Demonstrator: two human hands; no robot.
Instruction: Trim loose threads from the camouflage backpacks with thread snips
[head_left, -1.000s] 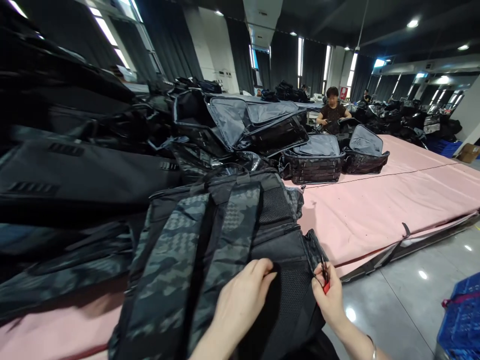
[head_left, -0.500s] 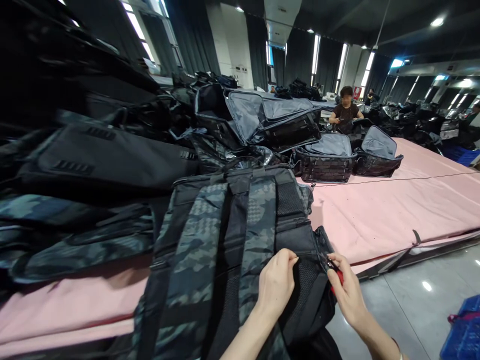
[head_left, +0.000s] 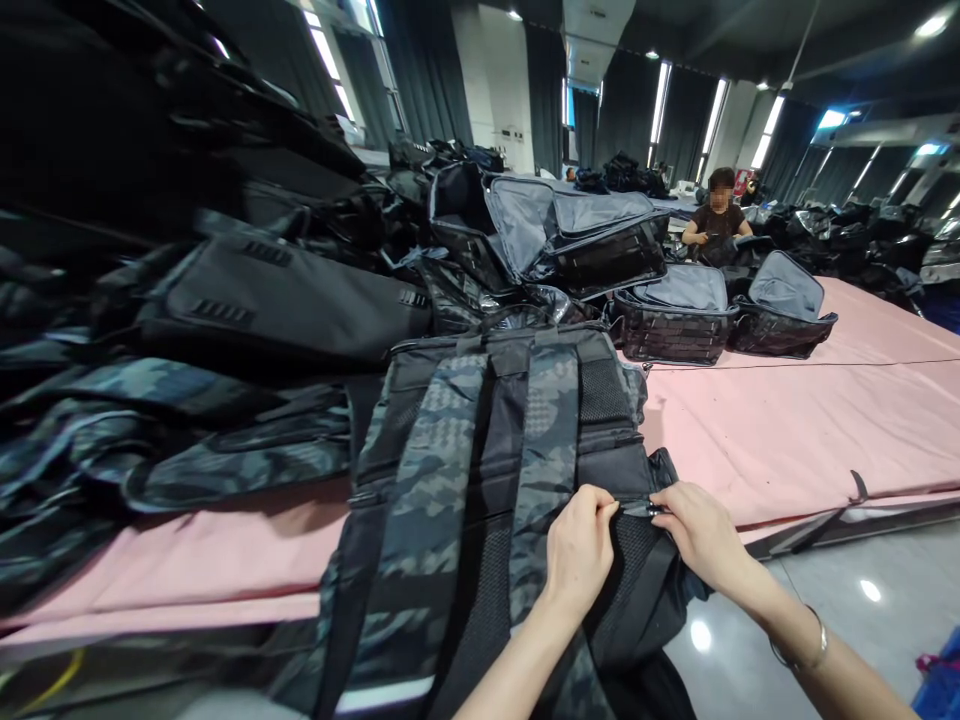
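A black backpack (head_left: pixel 499 430) with camouflage shoulder straps (head_left: pixel 435 470) and mesh panels lies back side up in front of me. My left hand (head_left: pixel 583 545) is closed in a pinch at a seam on its right part; what the fingertips hold is too small to make out. Close to its right, my right hand (head_left: pixel 697 525) is closed around thread snips (head_left: pixel 655 511). Only their dark tips show, pointing at the left fingertips over the seam; the handle is hidden in the palm.
Black and camouflage bags (head_left: pixel 285 300) are heaped at left. Open grey-lined bags (head_left: pixel 675 315) stand beyond the backpack on the pink-covered table (head_left: pixel 810 430). Farther back, a person (head_left: pixel 718 215) works at the table. Tiled floor (head_left: pixel 847 610) and a blue crate (head_left: pixel 941 675) lie at right.
My right hand has moved from the backpack's right edge to the left fingertips, bringing the snips' tips there; their red handle no longer shows. The view has shifted slightly left.
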